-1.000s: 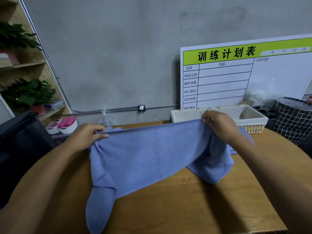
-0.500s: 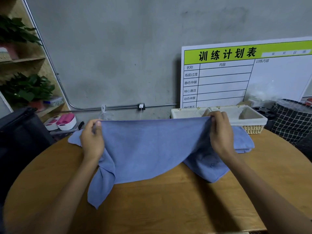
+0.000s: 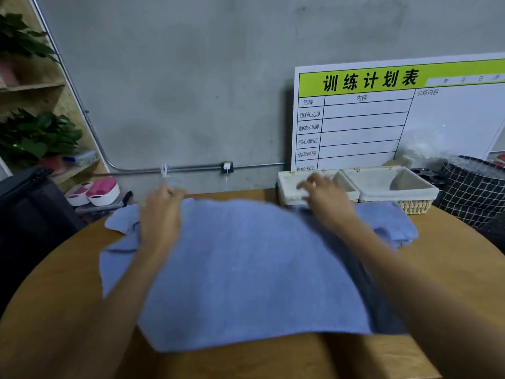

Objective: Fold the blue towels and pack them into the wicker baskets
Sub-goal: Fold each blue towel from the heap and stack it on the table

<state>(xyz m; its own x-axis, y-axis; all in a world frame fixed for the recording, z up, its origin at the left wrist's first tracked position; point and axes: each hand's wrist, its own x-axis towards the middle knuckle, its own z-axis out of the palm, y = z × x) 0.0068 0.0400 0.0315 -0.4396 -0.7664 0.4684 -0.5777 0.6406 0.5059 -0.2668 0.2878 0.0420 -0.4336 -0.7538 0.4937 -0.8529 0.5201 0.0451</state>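
Surface point(image 3: 273, 362): round wooden top; its near edge is bare in front of the towel.
Towel in hand point(image 3: 246, 269): blue, spread wide across the surface, its far edge lifted toward the baskets, its left corner bunched.
Left hand point(image 3: 159, 214): at the towel's far left edge, fingers curled over the cloth; blurred, but it looks like a grip on the edge.
Right hand point(image 3: 325, 199): at the towel's far right edge, just in front of the baskets; too blurred to tell whether it pinches the cloth or lies loose.
Other towels point(image 3: 393, 222): blue pile right of the spread towel, touching the basket front.
Wicker baskets point(image 3: 415, 206): two cloth-lined compartments side by side beyond the towel; both look empty.
Risk: the bunched left corner could get folded in and leave a lumpy, crooked fold; a far edge thrown too far could drag onto the pile or knock the baskets.
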